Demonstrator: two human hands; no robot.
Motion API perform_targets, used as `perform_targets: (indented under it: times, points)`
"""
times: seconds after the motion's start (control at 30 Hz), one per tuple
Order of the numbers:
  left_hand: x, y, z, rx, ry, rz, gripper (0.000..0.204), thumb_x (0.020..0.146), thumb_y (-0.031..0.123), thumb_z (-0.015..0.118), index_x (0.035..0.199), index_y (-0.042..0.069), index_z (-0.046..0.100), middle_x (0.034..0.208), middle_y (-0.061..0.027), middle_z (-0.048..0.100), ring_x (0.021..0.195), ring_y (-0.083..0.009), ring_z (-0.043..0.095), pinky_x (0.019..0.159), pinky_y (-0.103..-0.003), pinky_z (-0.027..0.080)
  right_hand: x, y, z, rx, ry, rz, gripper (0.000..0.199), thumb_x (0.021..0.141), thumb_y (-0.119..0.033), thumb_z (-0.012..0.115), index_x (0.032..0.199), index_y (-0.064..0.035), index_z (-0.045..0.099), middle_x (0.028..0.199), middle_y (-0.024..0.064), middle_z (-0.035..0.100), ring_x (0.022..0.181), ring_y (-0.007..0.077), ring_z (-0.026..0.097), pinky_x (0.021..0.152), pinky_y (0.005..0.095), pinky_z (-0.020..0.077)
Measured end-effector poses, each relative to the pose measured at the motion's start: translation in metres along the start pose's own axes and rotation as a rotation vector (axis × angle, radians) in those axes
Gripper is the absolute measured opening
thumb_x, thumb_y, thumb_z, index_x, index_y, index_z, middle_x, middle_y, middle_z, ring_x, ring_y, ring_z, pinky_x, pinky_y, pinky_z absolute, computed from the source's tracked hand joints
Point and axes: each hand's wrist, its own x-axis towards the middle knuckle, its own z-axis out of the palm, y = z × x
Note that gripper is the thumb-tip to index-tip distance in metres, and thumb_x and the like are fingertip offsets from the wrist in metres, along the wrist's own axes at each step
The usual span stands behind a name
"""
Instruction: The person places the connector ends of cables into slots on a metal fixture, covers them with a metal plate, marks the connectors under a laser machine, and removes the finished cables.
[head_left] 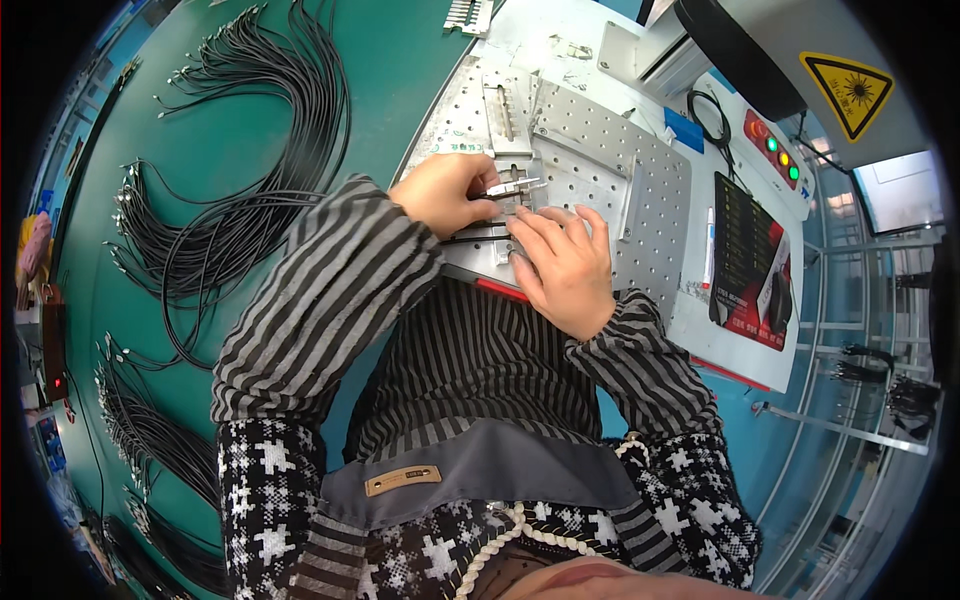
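My left hand (pixel 447 192) is closed in a pinch on a black cable with a silver metal connector end (pixel 518 187), over a small metal fixture (pixel 515 170). My right hand (pixel 567 262) leans over the same fixture from the other side. Its fingers are apart, with the fingertips touching down near the fixture and the thumb lower. Between the hands, more black cable (pixel 480 238) runs across the fixture toward the right fingertips. Those fingers partly hide the cable ends there.
Bundles of black cables (pixel 318 100) with metal ends lie on the green table (pixel 400 60) at left. A perforated metal plate (pixel 665 180) extends right of the fixture. Farther right are a black printed mat (pixel 748 262), a button panel (pixel 775 150) and a machine with a warning sign (pixel 848 92).
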Motion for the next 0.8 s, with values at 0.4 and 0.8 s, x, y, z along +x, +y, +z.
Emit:
perform_targets:
  times: [0.4, 0.8]
  points:
    - [-0.005, -0.0022, -0.0037, -0.081, 0.026, -0.064, 0.019, 0.071, 0.0, 0.066, 0.088, 0.002, 0.057, 0.067, -0.0021, 0.054, 0.058, -0.0109, 0.047, 0.056, -0.023, 0.04, 0.004, -0.0028, 0.0008, 0.005, 0.002, 0.083, 0.047, 0.069, -0.012, 0.062, 0.115, -0.0075, 0.054, 0.108, 0.0068, 0.054, 0.102, 0.0234, 0.049, 0.095, 0.0415, 0.0294]
    - [-0.0059, -0.0015, -0.0026, -0.115, 0.046, -0.067, 0.017, 0.072, 0.001, 0.067, 0.086, 0.003, 0.057, 0.065, -0.0014, 0.053, 0.057, -0.0099, 0.046, 0.053, -0.022, 0.039, 0.0001, -0.0008, 0.0013, 0.097, 0.05, 0.127, 0.047, 0.069, -0.016, 0.061, 0.114, -0.0047, 0.053, 0.096, 0.0073, 0.05, 0.088, 0.0226, 0.047, 0.086, 0.0382, 0.0346]
